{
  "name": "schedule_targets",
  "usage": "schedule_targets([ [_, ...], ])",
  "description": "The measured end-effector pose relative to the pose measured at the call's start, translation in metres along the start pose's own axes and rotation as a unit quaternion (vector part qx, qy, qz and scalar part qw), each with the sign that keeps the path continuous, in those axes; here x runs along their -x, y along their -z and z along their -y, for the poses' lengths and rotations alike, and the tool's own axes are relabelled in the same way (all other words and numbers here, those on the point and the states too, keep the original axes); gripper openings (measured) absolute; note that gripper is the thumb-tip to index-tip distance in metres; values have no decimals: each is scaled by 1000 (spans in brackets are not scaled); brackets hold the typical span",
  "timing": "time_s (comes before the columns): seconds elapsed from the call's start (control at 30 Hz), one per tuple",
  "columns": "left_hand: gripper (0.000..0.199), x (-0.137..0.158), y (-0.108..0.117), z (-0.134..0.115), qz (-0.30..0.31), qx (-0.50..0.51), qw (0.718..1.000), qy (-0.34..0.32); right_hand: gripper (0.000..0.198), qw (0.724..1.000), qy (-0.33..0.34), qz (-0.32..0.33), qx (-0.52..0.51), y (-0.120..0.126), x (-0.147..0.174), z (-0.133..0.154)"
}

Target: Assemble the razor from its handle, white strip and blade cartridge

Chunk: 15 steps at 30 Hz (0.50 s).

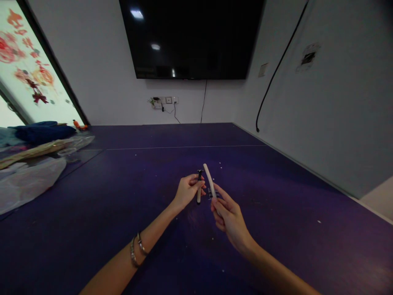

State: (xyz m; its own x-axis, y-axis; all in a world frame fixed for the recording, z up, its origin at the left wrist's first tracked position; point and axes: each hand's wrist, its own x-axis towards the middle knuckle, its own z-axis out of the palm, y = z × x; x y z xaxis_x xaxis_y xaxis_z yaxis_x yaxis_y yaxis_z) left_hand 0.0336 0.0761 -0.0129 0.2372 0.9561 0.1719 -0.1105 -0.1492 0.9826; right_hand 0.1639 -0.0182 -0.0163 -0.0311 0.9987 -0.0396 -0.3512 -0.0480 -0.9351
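Note:
My left hand pinches a slim black-and-cream razor, held upright with its small dark T-shaped head at the top. Just to the right, my right hand is closed around the lower end of a smooth white curved stick, whose free end points up and slightly left. The razor and the white stick are close together but apart. Partly hidden behind the right fingers is a small dark-and-clear piece, too small to make out. Both hands are above the dark purple surface.
Folded blue cloth and clear plastic bags lie at the left, with a small orange object behind them. A large black television hangs on the far wall above sockets. A black cable dangles at the right wall.

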Motion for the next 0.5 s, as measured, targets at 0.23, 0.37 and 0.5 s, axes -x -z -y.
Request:
schedule_targets([
  [0.23, 22, -1, 0, 1, -6, -11, 1000, -16, 56, 1000, -22, -15, -7, -4, 9, -2],
  [0.37, 20, 0, -3, 1, -3, -22, 1000, -19, 57, 1000, -17, -17, -17, -3, 9, -1],
  [0.5, 21, 0, -2, 0, -13, -22, 1000, -19, 58, 999, -46, -18, -8, -5, 15, -3],
])
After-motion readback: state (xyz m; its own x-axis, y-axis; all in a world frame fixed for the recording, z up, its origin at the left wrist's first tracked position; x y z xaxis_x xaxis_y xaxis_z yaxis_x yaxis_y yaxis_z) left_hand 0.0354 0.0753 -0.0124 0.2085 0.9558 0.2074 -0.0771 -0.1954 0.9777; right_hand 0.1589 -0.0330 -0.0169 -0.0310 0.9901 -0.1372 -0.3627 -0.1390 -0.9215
